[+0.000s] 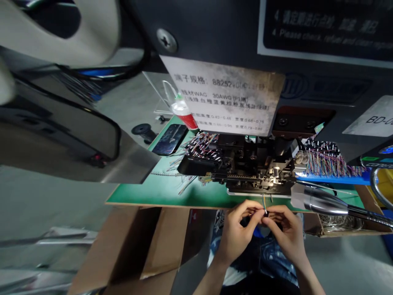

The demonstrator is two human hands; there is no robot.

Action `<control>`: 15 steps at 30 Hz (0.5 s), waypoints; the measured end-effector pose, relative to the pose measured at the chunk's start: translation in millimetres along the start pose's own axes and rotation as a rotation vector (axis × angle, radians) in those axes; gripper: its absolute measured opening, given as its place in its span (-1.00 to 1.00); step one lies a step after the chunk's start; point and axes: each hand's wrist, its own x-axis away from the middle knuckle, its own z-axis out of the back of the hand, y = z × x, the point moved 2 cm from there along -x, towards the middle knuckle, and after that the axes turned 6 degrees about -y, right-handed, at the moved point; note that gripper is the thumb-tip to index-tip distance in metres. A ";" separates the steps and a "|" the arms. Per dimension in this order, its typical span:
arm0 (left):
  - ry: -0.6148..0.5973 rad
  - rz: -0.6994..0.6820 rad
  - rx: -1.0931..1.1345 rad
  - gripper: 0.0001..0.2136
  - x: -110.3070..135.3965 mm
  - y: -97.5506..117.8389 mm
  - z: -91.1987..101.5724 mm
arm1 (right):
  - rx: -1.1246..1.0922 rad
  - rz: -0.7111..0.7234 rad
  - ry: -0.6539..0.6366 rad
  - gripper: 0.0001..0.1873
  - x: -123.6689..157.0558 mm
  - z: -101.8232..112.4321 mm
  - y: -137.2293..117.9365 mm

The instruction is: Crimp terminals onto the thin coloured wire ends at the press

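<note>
My left hand (238,230) and my right hand (287,232) meet just in front of the bench edge, thumbs and forefingers pinched together. Between the fingertips is a small bundle of thin coloured wires (264,201), with a whitish bit at the pinch. The wires' upper ends point toward the lit metal tooling of the crimping machine (275,174). From this view I cannot tell whether they touch it. Fingers hide the lower part of the bundle.
A green bench top (138,193) carries a phone (170,139), a red and white cup (186,114) and piled wires (201,145). More wires (325,159) lie right, behind a lamp (325,200). Cardboard boxes (166,241) stand below left. The machine's dark housing (215,32) hangs overhead.
</note>
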 end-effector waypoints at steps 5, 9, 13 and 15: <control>0.037 0.047 0.077 -0.94 0.5 -1.8 -2.4 | -0.055 -0.021 0.143 -0.70 1.7 -11.3 1.9; 0.055 -0.007 0.005 -0.91 0.7 0.2 -3.6 | -0.107 -0.059 0.204 -0.60 1.2 -17.3 -3.8; 0.111 -0.189 -0.232 -0.84 3.3 1.4 -8.5 | -0.113 -0.082 0.197 -0.57 0.7 -19.7 -4.6; 0.106 -0.253 -0.293 -0.80 5.6 0.5 -11.9 | -0.109 -0.089 0.195 -0.58 0.3 -19.5 -2.8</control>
